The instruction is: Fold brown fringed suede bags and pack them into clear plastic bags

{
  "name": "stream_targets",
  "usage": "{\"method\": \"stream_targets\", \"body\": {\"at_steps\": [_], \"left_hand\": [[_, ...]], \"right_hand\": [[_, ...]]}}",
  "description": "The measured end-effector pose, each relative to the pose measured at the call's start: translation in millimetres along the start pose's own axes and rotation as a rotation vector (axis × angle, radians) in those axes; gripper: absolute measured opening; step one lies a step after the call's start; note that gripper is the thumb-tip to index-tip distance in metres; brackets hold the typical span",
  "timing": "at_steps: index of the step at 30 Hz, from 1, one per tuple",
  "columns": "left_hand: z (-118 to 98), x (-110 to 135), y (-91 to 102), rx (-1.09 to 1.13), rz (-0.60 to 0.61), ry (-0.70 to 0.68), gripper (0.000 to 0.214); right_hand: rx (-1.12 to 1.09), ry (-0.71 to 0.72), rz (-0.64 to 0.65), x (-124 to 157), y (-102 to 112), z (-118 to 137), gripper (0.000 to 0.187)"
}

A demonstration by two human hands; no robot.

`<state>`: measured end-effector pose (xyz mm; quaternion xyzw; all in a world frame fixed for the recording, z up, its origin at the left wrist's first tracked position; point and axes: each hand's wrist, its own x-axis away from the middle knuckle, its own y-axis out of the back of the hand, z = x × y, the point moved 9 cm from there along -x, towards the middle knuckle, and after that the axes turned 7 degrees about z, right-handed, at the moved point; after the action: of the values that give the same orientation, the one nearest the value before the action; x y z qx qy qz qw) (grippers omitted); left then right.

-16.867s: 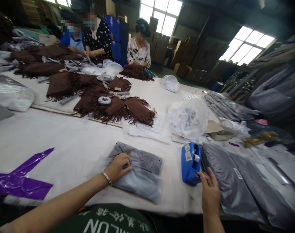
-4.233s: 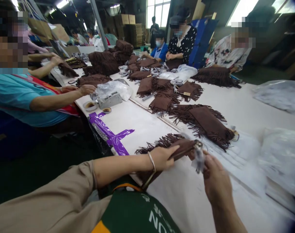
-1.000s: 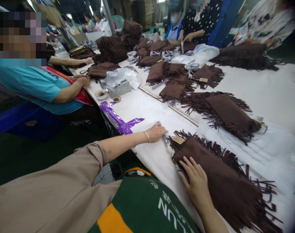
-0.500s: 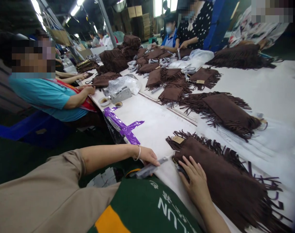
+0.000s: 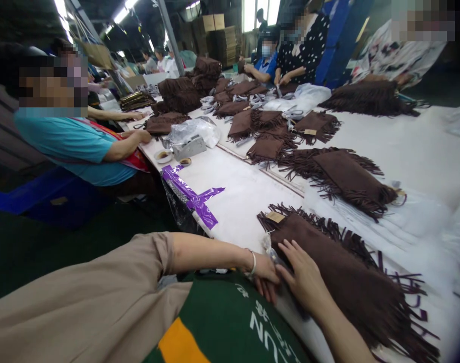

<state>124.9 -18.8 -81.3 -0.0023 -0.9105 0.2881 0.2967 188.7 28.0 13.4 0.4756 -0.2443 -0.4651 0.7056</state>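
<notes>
A dark brown fringed bag (image 5: 339, 272) lies flat on the table in front of me, a tan tag (image 5: 275, 216) at its far corner. My right hand (image 5: 303, 275) rests open on its near side, fingers spread over the fabric. Along that side runs a grey strap in clear plastic (image 5: 271, 247), partly covered by my hands. My left hand (image 5: 264, 275), with a white bangle at the wrist, is beside the strap close to my right thumb. Its fingers hang down slightly apart, and their tips are partly blurred.
Another fringed bag (image 5: 350, 179) lies beyond, on white plastic sheets (image 5: 328, 212). Several smaller brown bags (image 5: 269, 146) cover the middle. Purple tape (image 5: 201, 204) marks the left table edge. A grey metal block (image 5: 190, 147) stands near a co-worker in a turquoise shirt (image 5: 78, 146).
My left hand has moved right, from the table edge to beside my right hand. The plastic-wrapped strap it held over the edge now lies along the bag's side.
</notes>
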Motion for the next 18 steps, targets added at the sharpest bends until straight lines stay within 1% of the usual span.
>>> {"method": "stream_targets", "body": {"at_steps": [1,2,3,5,6,7,8,9,11,12,13,14,15,16,18], "left_hand": [[1,18,6.4,-0.04,-0.047,-0.012,0.024],[0,40,19.2,-0.098,-0.165,-0.033,0.024],[-5,66,37.5,-0.184,-0.359,-0.065,0.026],[-26,122,70.6,-0.377,-0.784,-0.139,0.029],[-38,145,81.3,-0.447,-0.946,-0.171,0.03],[-51,159,88.3,-0.517,-1.052,-0.206,0.03],[-67,165,92.5,-0.601,-1.106,-0.247,0.031],[-84,163,94.3,-0.713,-1.127,-0.294,0.035],[-121,151,91.7,-1.028,-1.171,-0.386,0.045],[-135,141,89.9,-1.181,-1.182,-0.409,0.05],[-146,131,90.6,-1.293,-1.187,-0.411,0.049],[-153,124,95.1,-1.338,-1.186,-0.402,0.044],[-158,120,102.9,-1.318,-1.189,-0.401,0.036],[-160,122,113.1,-1.25,-1.199,-0.409,0.028],[-154,139,138.2,-1.041,-1.258,-0.435,0.02]], "right_hand": [[0.073,0.014,-0.031,7,-6,6,0.05],[0.132,0.022,-0.064,14,-11,11,0.052],[0.173,0.024,-0.092,20,-16,14,0.052],[0.212,0.021,-0.116,29,-23,17,0.052],[0.215,0.017,-0.118,31,-25,17,0.051],[0.214,0.014,-0.113,32,-26,16,0.05],[0.212,0.01,-0.106,32,-26,15,0.05],[0.21,0.005,-0.101,32,-25,14,0.049],[0.213,0.003,-0.102,30,-21,13,0.048],[0.218,0.006,-0.101,29,-20,13,0.048],[0.224,0.007,-0.098,29,-20,13,0.048],[0.229,0.005,-0.092,28,-21,13,0.048],[0.233,0.001,-0.084,28,-22,12,0.048],[0.234,-0.002,-0.078,28,-24,12,0.048],[0.23,-0.004,-0.079,28,-26,11,0.049]]}}
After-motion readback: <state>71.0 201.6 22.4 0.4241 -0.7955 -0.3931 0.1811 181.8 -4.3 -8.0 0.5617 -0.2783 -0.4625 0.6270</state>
